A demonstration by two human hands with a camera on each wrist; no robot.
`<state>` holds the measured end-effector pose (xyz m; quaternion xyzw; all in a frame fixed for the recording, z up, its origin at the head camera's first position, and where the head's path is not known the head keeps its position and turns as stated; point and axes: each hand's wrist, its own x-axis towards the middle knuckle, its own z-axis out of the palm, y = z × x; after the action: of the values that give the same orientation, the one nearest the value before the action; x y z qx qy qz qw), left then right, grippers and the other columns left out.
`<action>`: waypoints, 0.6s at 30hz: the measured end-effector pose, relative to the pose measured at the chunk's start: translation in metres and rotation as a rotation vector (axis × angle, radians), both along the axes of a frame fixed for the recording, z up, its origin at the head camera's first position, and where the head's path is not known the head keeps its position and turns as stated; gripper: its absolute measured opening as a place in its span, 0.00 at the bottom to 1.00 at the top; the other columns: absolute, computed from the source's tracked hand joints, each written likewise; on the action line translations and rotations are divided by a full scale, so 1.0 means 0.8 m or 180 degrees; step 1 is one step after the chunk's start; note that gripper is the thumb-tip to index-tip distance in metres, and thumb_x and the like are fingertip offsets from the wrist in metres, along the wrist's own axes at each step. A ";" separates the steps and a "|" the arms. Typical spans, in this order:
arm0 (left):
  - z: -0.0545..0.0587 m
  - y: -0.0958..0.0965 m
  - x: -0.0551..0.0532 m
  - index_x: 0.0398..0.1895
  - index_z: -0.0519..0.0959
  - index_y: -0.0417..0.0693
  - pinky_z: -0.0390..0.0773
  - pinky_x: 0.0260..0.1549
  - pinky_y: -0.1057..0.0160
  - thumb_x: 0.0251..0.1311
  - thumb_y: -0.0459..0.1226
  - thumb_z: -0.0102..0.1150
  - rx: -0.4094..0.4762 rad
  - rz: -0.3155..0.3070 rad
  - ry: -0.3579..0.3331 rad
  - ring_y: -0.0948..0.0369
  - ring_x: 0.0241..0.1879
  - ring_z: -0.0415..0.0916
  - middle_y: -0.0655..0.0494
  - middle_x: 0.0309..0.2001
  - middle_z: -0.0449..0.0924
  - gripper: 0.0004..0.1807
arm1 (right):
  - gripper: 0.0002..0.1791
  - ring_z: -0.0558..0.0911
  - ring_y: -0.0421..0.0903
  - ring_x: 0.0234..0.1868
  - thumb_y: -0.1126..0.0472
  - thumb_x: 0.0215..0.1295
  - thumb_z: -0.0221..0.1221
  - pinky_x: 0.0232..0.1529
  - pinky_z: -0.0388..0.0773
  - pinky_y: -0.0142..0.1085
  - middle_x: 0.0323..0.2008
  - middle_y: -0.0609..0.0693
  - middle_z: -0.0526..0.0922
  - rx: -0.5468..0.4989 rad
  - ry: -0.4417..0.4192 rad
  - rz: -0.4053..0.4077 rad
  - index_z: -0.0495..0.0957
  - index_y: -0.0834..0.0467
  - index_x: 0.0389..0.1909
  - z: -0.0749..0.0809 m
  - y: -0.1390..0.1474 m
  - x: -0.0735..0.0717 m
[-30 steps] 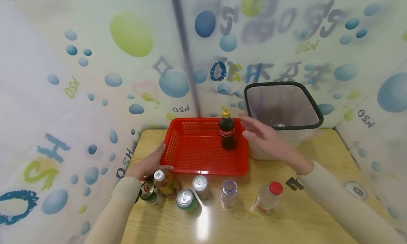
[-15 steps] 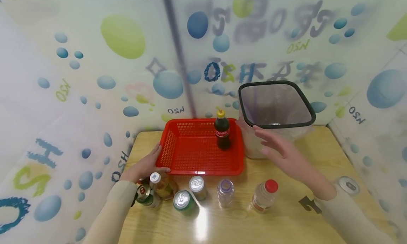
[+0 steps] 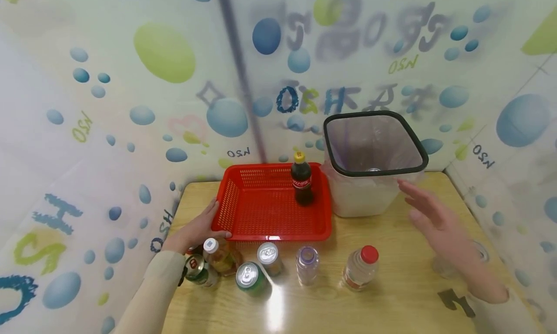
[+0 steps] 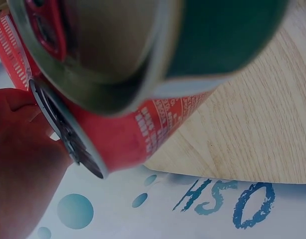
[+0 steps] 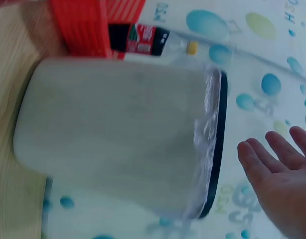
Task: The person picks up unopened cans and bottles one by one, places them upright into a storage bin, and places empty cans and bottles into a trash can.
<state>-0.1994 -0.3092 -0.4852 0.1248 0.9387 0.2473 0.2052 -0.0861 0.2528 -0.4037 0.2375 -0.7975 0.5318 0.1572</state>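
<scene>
My left hand [image 3: 197,231] is at the front left corner of a red plastic basket [image 3: 278,235]. Its straight fingers lie along the left wall and its thumb along the front. A cola bottle [image 3: 301,179] with a yellow cap stands in the basket's right part. Close by the left hand, the left wrist view shows a red can [image 4: 125,142] behind a green can [image 4: 223,40]. My right hand [image 3: 446,239] hovers empty with fingers extended, overlapping a clear can with a silver pull-tab lid [image 3: 480,251] at the table's right.
A bin [image 3: 361,196] with a black rim stands right of the basket. Along the front are a white-capped amber bottle [image 3: 224,259], a green can [image 3: 250,278], a silver can [image 3: 270,259], a purple-capped bottle [image 3: 307,266] and a red-capped clear bottle [image 3: 359,271].
My right hand has moved from beside the basket and bin rightward and nearer, over the table's right side. The left hand keeps its place at the basket's corner. The view has shifted slightly.
</scene>
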 end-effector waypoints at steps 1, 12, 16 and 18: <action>0.000 0.000 0.000 0.84 0.37 0.39 0.60 0.69 0.31 0.54 0.62 0.72 0.0000 -0.0001 -0.0003 0.33 0.78 0.46 0.38 0.83 0.32 0.70 | 0.30 0.69 0.37 0.72 0.81 0.71 0.49 0.66 0.67 0.23 0.76 0.50 0.68 0.0028 0.0102 -0.0050 0.63 0.70 0.74 -0.003 0.008 0.001; -0.007 -0.002 -0.002 0.84 0.35 0.41 0.59 0.70 0.32 0.54 0.64 0.71 0.0004 0.0027 -0.0052 0.34 0.79 0.43 0.40 0.84 0.31 0.71 | 0.29 0.69 0.17 0.59 0.66 0.79 0.53 0.51 0.65 0.10 0.71 0.28 0.68 0.0432 -0.0470 -0.1516 0.65 0.54 0.78 -0.036 0.087 0.040; -0.008 -0.002 -0.003 0.84 0.37 0.39 0.60 0.69 0.32 0.54 0.64 0.71 -0.0005 -0.0003 0.0008 0.33 0.78 0.46 0.38 0.83 0.31 0.70 | 0.29 0.62 0.11 0.53 0.56 0.82 0.50 0.52 0.56 0.09 0.69 0.21 0.63 0.0711 -0.0748 -0.2032 0.61 0.45 0.80 -0.052 0.110 0.050; -0.008 -0.002 -0.003 0.83 0.37 0.37 0.60 0.69 0.32 0.55 0.63 0.71 -0.0001 -0.0009 0.0034 0.32 0.78 0.47 0.36 0.83 0.32 0.70 | 0.29 0.60 0.12 0.55 0.52 0.83 0.48 0.55 0.53 0.11 0.72 0.22 0.60 0.0790 -0.0936 -0.2237 0.59 0.41 0.81 -0.059 0.118 0.054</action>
<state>-0.2019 -0.3108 -0.4919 0.1274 0.9396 0.2462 0.2005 -0.0433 0.3471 -0.4506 -0.1112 -0.9024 0.3736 0.1839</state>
